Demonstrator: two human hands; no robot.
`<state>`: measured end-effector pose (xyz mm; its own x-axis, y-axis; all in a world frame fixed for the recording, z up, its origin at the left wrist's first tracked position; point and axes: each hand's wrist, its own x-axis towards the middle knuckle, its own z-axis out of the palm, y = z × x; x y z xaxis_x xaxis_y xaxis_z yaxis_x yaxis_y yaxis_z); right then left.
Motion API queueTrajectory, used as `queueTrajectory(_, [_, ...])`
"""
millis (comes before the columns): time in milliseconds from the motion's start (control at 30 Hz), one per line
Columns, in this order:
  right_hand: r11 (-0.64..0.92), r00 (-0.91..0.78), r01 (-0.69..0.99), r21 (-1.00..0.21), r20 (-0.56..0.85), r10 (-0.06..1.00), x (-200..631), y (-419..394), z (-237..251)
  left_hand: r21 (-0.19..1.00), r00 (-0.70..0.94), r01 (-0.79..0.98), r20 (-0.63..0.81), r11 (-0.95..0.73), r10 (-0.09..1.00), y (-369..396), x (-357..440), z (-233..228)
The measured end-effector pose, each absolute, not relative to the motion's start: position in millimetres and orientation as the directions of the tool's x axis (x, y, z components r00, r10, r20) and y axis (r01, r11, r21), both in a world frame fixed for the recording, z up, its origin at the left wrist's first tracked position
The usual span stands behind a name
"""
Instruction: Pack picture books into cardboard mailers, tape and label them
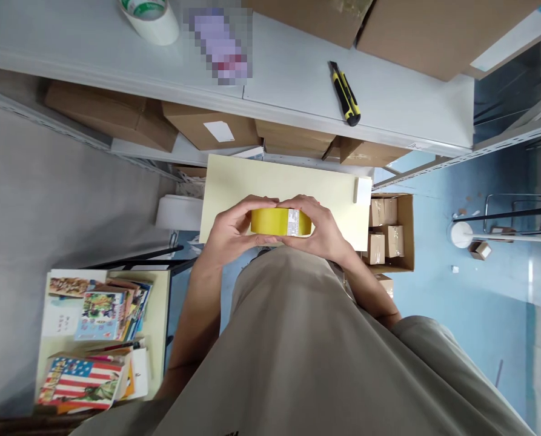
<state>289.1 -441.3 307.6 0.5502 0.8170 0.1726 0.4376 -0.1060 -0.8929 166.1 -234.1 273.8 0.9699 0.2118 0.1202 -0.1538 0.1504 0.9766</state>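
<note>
A roll of yellow tape [270,221] is held between both hands over the near part of a pale yellow table [283,175]. Its outer side faces up, with a white printed label toward the right end. My left hand [234,227] wraps round the left end, thumb along the near edge and fingers along the far edge. Round the right end closes my right hand [318,227] in the same way. Fingers of the two hands almost meet at the far edge. A small white block [363,191] stands at the table's right edge.
Beyond the table, a grey shelf [288,72] carries a yellow-black utility knife [345,94], a white tape roll [154,24] and cardboard boxes [415,36]. More boxes sit below. An open carton [406,236] with small boxes is at right; books [100,315] lie at left.
</note>
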Motion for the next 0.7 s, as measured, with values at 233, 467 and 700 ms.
queueTrajectory(233, [-0.118, 0.534, 0.302, -0.946, 0.066, 0.843, 295, -463, 307, 0.935, 0.959, -0.115, 0.016, 0.337, 0.282, -232, 156, 268])
queueTrajectory(467, [-0.049, 0.590, 0.308, -0.950, 0.150, 0.793, 295, -462, 301, 0.944, 0.956, -0.082, -0.016, 0.320, 0.293, -229, 152, 275])
queueTrajectory(700, [-0.021, 0.428, 0.357, -0.934, 0.143, 0.892, 312, -460, 294, 0.958, 0.982, 0.157, -0.178, 0.240, 0.069, -236, 156, 285])
